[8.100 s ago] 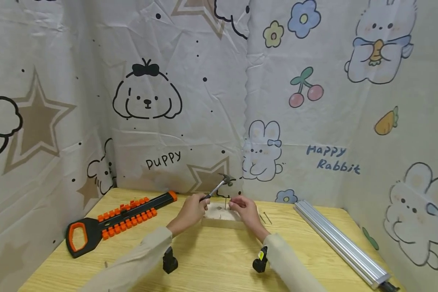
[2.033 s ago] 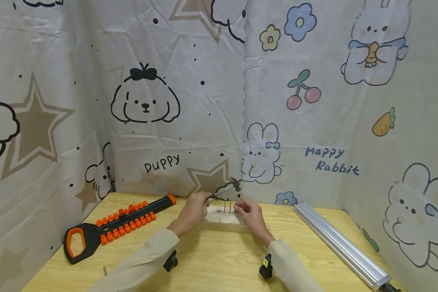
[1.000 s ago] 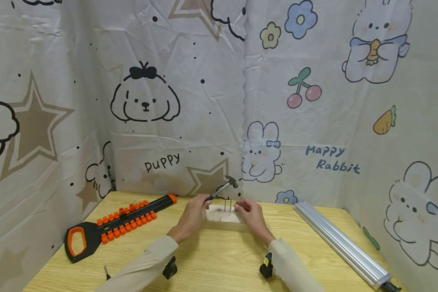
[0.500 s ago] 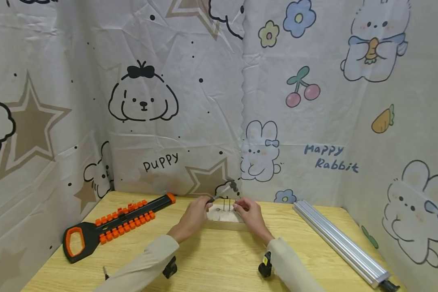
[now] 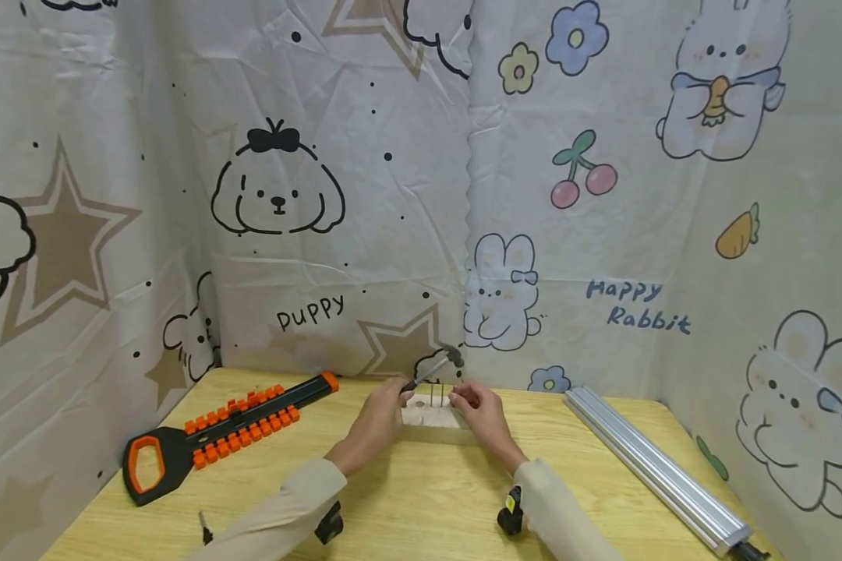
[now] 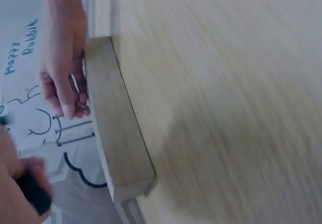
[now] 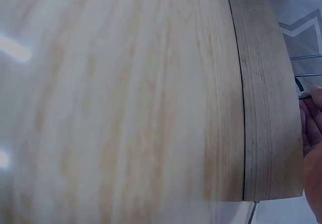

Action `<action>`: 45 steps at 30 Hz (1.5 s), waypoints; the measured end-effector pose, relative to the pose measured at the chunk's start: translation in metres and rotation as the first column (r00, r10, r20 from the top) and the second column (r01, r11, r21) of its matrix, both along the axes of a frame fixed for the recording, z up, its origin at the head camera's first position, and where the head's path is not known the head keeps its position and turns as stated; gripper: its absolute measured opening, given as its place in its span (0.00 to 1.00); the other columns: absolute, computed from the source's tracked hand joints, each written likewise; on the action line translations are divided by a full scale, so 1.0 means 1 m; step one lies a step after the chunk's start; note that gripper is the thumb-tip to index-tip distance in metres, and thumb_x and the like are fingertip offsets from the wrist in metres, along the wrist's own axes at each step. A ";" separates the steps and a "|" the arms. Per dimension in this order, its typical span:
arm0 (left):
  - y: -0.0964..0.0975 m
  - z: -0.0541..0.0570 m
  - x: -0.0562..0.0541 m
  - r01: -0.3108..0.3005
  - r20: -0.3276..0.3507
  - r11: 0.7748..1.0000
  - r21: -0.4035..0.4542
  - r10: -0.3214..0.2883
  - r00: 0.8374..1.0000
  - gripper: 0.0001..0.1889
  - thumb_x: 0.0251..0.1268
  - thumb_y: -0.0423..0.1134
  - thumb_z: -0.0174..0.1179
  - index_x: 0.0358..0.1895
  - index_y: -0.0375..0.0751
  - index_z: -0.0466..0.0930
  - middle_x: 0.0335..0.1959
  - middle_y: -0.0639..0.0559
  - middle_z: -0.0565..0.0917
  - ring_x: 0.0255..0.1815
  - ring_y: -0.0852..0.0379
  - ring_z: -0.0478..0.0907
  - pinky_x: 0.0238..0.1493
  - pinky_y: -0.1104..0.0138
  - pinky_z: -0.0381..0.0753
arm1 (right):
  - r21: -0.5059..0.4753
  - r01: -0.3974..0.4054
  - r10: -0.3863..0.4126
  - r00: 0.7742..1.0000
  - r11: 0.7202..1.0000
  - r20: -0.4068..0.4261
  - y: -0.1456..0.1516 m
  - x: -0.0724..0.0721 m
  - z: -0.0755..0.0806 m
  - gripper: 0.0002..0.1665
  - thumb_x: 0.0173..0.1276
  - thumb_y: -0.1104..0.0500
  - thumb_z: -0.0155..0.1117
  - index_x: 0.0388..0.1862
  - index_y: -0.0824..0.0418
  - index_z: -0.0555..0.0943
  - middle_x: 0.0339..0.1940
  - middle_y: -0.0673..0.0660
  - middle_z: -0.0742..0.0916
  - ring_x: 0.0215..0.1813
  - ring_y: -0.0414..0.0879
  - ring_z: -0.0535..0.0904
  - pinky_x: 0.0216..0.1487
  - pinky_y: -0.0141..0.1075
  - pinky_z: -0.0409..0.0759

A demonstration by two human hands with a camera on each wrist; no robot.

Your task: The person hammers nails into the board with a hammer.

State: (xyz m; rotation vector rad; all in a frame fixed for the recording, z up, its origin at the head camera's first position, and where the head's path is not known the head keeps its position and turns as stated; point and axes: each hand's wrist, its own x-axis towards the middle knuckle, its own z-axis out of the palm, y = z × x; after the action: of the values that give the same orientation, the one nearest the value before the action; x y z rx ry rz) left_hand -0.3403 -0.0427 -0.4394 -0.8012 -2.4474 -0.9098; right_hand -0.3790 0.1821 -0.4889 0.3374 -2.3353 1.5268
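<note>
Left grip (image 5: 377, 413) holds hammer (image 5: 431, 368) by its handle; right grip (image 5: 480, 407) pinches nail (image 7: 305, 97), beside two upright nails (image 7: 308, 75) at wooden block (image 5: 436, 434).

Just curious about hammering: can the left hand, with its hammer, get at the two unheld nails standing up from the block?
Probably yes: the left hand grips the hammer, its head raised, and the two nails have uncovered tops. The right hand is close beside them, though, leaving little room.
</note>
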 end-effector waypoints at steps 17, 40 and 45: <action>0.001 0.001 -0.002 0.029 0.215 0.999 0.036 -0.036 0.976 0.07 0.80 0.26 0.53 0.40 0.27 0.79 0.28 0.45 0.79 0.24 0.59 0.68 0.25 0.69 0.69 | -0.014 -0.010 0.010 1.000 1.000 0.012 -0.002 0.001 0.001 0.04 0.75 0.64 0.68 0.42 0.64 0.86 0.40 0.59 0.91 0.40 0.46 0.85 0.41 0.29 0.79; -0.037 0.002 0.005 0.012 0.620 0.791 0.612 -0.488 0.614 0.22 0.85 0.42 0.52 0.64 0.22 0.74 0.43 0.52 0.86 0.50 0.53 0.89 0.63 0.47 0.82 | 0.211 0.113 -0.137 0.985 0.971 0.104 0.074 0.010 0.029 0.05 0.75 0.67 0.64 0.43 0.71 0.83 0.40 0.64 0.87 0.41 0.54 0.85 0.41 0.35 0.81; -0.043 0.004 0.008 0.018 0.628 0.800 0.599 -0.483 0.610 0.22 0.85 0.40 0.53 0.65 0.21 0.74 0.43 0.49 0.87 0.48 0.51 0.89 0.58 0.53 0.86 | 0.309 0.117 -0.179 0.967 0.944 0.179 0.086 0.012 0.014 0.03 0.71 0.67 0.68 0.38 0.68 0.82 0.36 0.59 0.87 0.39 0.48 0.82 0.40 0.37 0.79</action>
State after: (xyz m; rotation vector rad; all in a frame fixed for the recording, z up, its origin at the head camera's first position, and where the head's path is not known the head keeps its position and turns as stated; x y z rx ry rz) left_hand -0.3324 -0.0854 -0.4358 -0.6343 -2.4523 -2.3595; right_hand -0.3665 0.2677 -0.4750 0.0702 -2.6894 1.1896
